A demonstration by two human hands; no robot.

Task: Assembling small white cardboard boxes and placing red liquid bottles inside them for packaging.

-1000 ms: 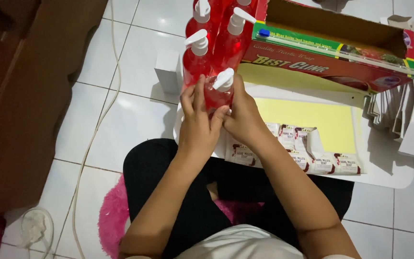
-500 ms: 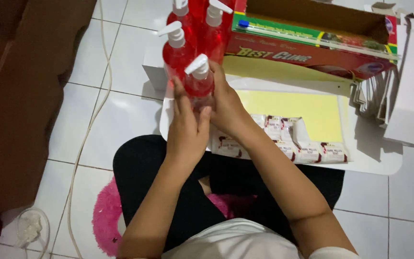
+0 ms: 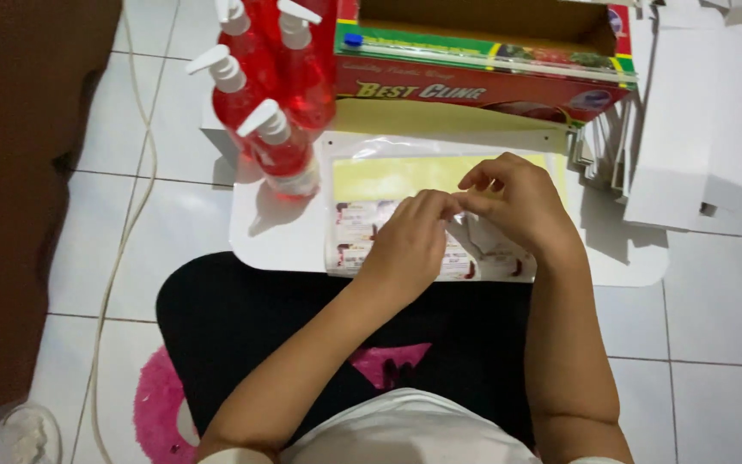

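Note:
My left hand (image 3: 405, 245) and my right hand (image 3: 517, 206) meet fingertip to fingertip over a sticker sheet (image 3: 405, 176) with a yellow backing. Together they pinch a small white-and-red sticker label (image 3: 465, 225) at the sheet's lower rows. The sheet lies in a clear sleeve on a white board (image 3: 276, 236) in front of my lap. A red pump bottle (image 3: 281, 150) with a white pump head stands at the board's left corner. It is apart from both hands, and similar red bottles (image 3: 255, 64) stand close behind it.
A long red, green and yellow cardboard box (image 3: 483, 82) lies open behind the board. White folded cartons (image 3: 689, 120) are stacked to the right. A white cord (image 3: 130, 215) runs along the tiled floor beside brown furniture (image 3: 19, 198) on the left. A pink mat (image 3: 161, 404) lies under my legs.
Both hands let go of the red pump bottle, which now stands by the other bottles. They moved right and down onto the sticker sheet and pinched a label.

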